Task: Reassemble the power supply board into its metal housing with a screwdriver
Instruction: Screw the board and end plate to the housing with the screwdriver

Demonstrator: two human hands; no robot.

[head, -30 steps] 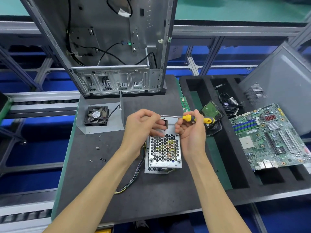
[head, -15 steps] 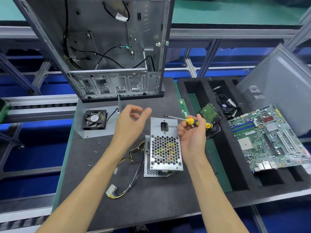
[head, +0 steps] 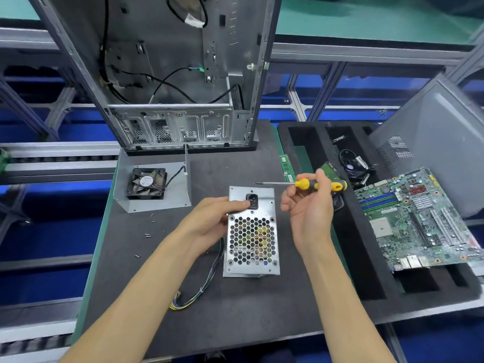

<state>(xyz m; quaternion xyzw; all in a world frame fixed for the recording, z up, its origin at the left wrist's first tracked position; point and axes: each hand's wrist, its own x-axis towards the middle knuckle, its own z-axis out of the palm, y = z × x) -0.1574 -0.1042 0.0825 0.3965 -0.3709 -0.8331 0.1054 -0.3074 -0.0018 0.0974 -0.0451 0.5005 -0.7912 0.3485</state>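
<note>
Dark matting covers the surface, with blue framing and a conveyor rail behind it. Near the middle, the left hand grips the left edge of the metal housing, its thumb lying across the top toward the black power socket. The housing lies flat on the surface, honeycomb grille facing up, and parts of the power supply board show through the holes. A bundle of coloured wires trails from under its left side toward the near edge.

Just right of the housing, the right hand is raised, fingers curled round the yellow-and-black screwdriver. The tool is held level, tip pointing left above the housing's far edge, not touching it.

Left of the housing a few loose screws lie scattered on the mat. Beyond them sits a bent metal plate carrying a black fan. An open computer case stands upright at the far edge. To the right, a black foam tray holds a green motherboard, cables and small parts, with a grey side panel leaning behind.
</note>
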